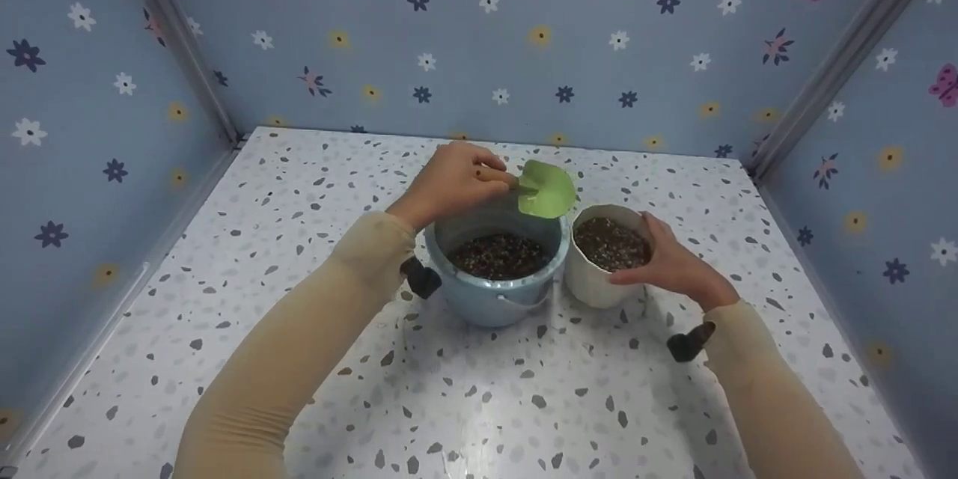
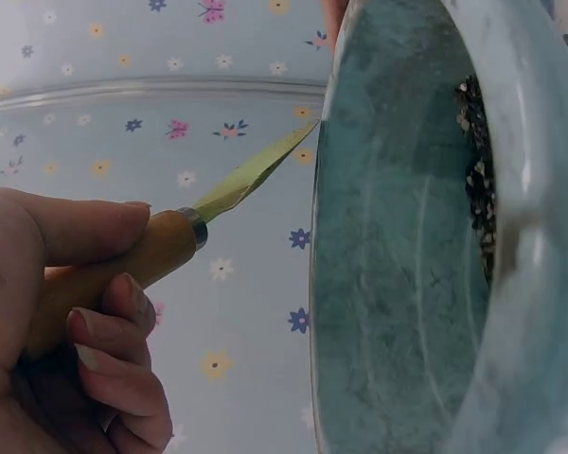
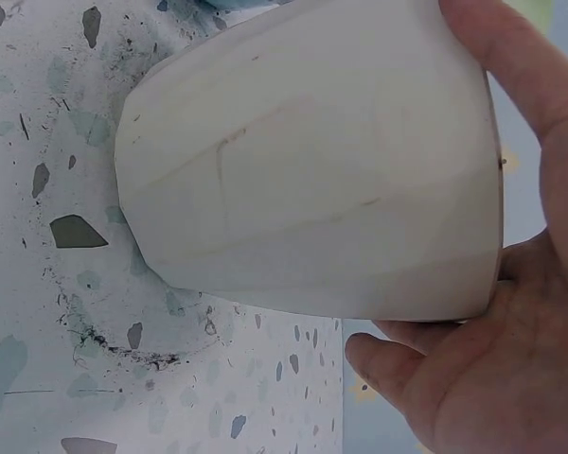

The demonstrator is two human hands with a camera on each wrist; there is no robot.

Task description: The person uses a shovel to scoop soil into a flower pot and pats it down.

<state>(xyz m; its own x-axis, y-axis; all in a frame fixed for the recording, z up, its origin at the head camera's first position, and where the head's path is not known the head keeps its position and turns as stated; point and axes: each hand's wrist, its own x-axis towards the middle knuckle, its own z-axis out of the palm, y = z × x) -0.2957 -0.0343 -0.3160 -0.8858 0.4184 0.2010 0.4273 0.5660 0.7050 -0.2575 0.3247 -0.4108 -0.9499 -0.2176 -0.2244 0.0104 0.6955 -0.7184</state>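
My left hand (image 1: 449, 181) grips the wooden handle (image 2: 161, 248) of a small trowel. The trowel's green blade (image 1: 550, 193) is held over the back right rim of a light blue bucket (image 1: 490, 305); no soil shows on it. Dark, speckled soil (image 1: 500, 256) lies in the bottom of the bucket. To its right is a white faceted pot (image 1: 590, 286), filled well up with similar soil (image 1: 612, 243). My right hand (image 1: 677, 263) holds the pot from the right, thumb at the near side and fingers at the far side. Whether the pot's base touches the table cannot be told.
Bucket and pot stand close together on a white speckled table (image 1: 479, 397). Dark crumbs of soil (image 3: 137, 355) are scattered by the pot's base. Blue flowered panels (image 1: 479, 37) enclose the table at the back and both sides. The bucket's handle (image 1: 528, 305) hangs down in front.
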